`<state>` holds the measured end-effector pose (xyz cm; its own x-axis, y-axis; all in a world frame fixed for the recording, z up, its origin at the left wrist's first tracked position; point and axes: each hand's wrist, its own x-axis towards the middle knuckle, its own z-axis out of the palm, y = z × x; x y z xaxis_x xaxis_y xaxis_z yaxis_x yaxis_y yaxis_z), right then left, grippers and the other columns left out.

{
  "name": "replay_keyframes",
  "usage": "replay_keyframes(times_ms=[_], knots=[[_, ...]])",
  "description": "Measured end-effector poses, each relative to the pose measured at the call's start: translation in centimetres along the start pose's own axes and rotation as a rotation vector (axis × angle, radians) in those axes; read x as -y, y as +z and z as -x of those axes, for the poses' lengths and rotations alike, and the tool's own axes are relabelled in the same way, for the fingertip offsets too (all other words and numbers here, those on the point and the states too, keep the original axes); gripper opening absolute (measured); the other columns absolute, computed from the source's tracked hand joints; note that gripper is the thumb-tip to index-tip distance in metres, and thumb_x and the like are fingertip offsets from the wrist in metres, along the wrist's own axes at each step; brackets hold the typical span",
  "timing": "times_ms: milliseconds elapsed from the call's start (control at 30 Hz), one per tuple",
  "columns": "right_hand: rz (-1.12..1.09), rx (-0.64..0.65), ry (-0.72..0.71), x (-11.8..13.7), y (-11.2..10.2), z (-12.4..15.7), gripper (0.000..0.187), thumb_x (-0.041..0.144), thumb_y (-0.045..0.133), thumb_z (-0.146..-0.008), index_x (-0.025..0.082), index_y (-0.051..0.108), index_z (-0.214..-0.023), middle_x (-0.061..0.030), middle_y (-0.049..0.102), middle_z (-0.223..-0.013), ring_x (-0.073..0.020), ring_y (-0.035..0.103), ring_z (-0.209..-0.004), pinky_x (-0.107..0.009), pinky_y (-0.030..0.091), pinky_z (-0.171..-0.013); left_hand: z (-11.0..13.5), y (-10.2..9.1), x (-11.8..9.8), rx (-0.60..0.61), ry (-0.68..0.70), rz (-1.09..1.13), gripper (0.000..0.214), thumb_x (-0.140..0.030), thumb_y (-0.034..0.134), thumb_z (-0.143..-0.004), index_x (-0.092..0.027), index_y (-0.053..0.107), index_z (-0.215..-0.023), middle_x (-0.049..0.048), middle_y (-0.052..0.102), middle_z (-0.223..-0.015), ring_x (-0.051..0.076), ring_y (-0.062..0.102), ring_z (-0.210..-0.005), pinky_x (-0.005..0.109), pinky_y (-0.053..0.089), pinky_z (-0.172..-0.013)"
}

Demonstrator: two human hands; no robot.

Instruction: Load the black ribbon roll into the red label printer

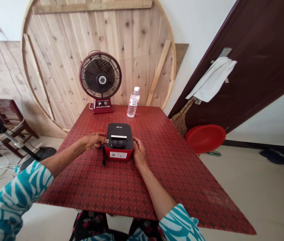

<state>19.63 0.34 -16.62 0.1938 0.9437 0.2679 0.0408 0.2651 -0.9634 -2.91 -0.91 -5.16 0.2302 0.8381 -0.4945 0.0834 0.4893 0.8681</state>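
Observation:
A small box-shaped device (120,131), black on top with red sides, stands on the patterned red tabletop (122,187). It resembles a label printer, with a white strip across its top and a white label on its front. My left hand (94,141) is at its left side, with closed fingers gripping the upper left edge near a small light tab. Against the right side lies my right hand (139,152), its fingers curled around the edge and partly hidden. A dark strap (103,156) hangs from the device's left side.
Behind the device stand a dark red fan (102,80) and a clear water bottle (133,103). A round wooden panel (137,43) leans on the wall. Right of the table are a broom (180,119) and a red basin (207,138); a chair (10,117) is at left.

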Motion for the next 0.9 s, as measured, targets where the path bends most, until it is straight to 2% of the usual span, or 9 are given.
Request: replay_keyframes(times_ms=[233,367,600,900], knots=[[-0.016,0.008,0.009,-0.1,0.2,-0.2,0.034,0.041,0.049,-0.081,0.022,0.065,-0.103,-0.0058,0.068,-0.109,-0.0231,0.059,-0.103,-0.040,0.042,-0.094,0.2,0.0,0.4,0.052,0.045,0.032,0.031,-0.020,0.067,-0.061,-0.017,0.046,-0.085,-0.0098,0.044,-0.051,-0.001,0.020,-0.028,0.011,0.008,-0.029],[-0.030,0.020,0.005,-0.1,0.2,-0.1,0.033,0.041,0.049,-0.081,0.022,0.065,-0.104,-0.0050,0.069,-0.107,-0.0224,0.060,-0.102,-0.039,0.043,-0.093,0.2,-0.2,0.6,0.059,0.024,0.035,0.032,-0.023,0.069,-0.062,-0.018,0.047,-0.085,-0.0098,0.045,-0.050,-0.001,0.019,-0.028,0.011,0.008,-0.029],[0.005,0.010,-0.010,0.5,0.0,0.1,0.033,0.041,0.049,-0.081,0.021,0.066,-0.102,-0.0055,0.070,-0.106,-0.0224,0.060,-0.101,-0.038,0.043,-0.092,0.0,0.2,1.1,0.057,0.040,0.081,0.025,-0.018,0.064,-0.064,-0.018,0.047,-0.082,-0.0099,0.044,-0.048,-0.001,0.019,-0.027,0.012,0.006,-0.029],[0.006,0.011,-0.018,0.4,0.1,0.2,0.035,0.041,0.048,-0.082,0.021,0.065,-0.105,-0.0060,0.069,-0.108,-0.0224,0.060,-0.101,-0.038,0.043,-0.092,0.6,0.4,0.5,-0.042,0.097,0.005,0.041,-0.017,0.065,-0.063,-0.017,0.046,-0.099,-0.0106,0.046,-0.048,0.001,0.021,-0.028,0.014,0.008,-0.031]])
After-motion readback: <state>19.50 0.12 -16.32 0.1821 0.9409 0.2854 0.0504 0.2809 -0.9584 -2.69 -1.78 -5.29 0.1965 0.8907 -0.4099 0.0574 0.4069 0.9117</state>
